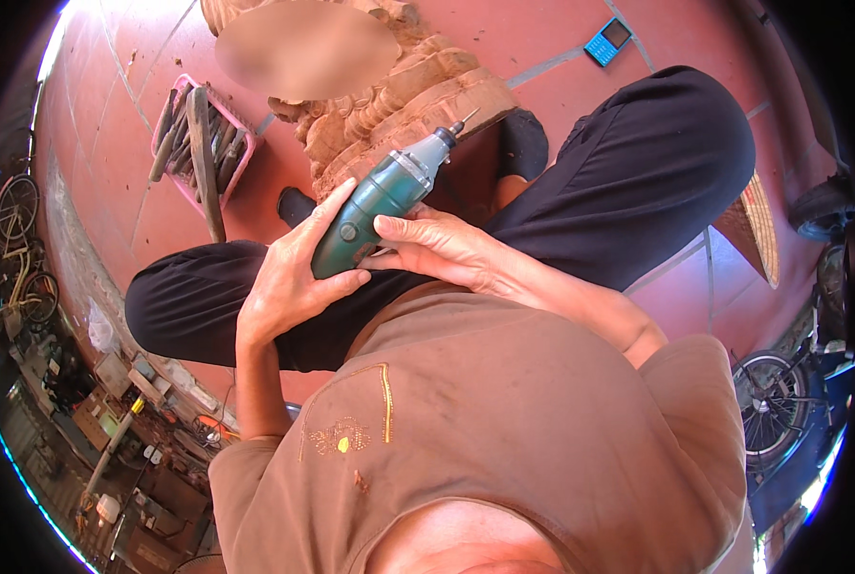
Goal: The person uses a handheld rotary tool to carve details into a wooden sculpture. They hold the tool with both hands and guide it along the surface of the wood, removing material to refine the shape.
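Note:
A green rotary tool (pixel 375 206) with a grey nose and a thin pointed bit is held between both my hands, above my lap. My left hand (pixel 294 273) wraps its back end from the left, fingers along the body and thumb across the rear. From the right, my right hand (pixel 447 251) grips the lower side, its thumb on the casing and its other fingers partly hidden beneath. The bit points up and to the right, in front of a carved wooden piece (pixel 399 129) on the floor beyond my legs. Part of that carving is blurred.
A pink basket (pixel 246 163) of wooden-handled tools stands on the tiled floor at the left. A blue keypad phone (pixel 607 42) lies at the far right. A woven hat-like object (pixel 757 230) rests beside my right knee. Bicycles and clutter line the left side; a wheel (pixel 770 407) is at right.

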A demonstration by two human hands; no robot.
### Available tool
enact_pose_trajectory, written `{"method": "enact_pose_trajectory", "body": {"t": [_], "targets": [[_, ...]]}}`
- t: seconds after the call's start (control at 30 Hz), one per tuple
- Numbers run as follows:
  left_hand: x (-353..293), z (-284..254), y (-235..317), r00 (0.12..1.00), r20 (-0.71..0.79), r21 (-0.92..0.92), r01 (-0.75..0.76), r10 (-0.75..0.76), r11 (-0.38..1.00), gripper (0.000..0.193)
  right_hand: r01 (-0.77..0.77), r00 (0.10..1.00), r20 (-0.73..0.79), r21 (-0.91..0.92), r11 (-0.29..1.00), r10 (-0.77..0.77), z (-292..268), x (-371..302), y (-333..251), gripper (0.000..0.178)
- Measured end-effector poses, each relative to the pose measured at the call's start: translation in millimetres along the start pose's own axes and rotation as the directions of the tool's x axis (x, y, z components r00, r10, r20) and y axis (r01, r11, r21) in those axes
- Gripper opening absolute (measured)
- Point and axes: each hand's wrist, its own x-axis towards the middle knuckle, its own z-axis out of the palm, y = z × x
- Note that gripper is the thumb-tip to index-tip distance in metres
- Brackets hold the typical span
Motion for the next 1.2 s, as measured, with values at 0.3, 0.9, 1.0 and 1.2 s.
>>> {"method": "enact_pose_trajectory", "body": {"t": [0.3,0.9,1.0,1.2], "targets": [[4,2,-2,0.999,0.041,0.041,0.009,-0.011,0.999,0.095,-0.005,1.0,0.013,0.029,1.0,0.005,-6,-3,-1,0.052],[9,-4,-2,0.996,0.081,-0.01,0.033,-0.032,0.999,0.094,-0.024,0.999,0.032,0.073,0.997,0.022,-15,4,2,0.052],[9,-5,-2,0.996,0.084,0.013,0.014,-0.015,1.0,0.094,-0.02,0.999,0.031,0.079,0.997,0.018,-13,2,1,0.053],[10,-5,-3,0.996,0.084,0.02,0.012,-0.013,1.0,0.093,-0.015,0.999,0.031,0.082,0.997,0.013,-15,2,2,0.055]]}}
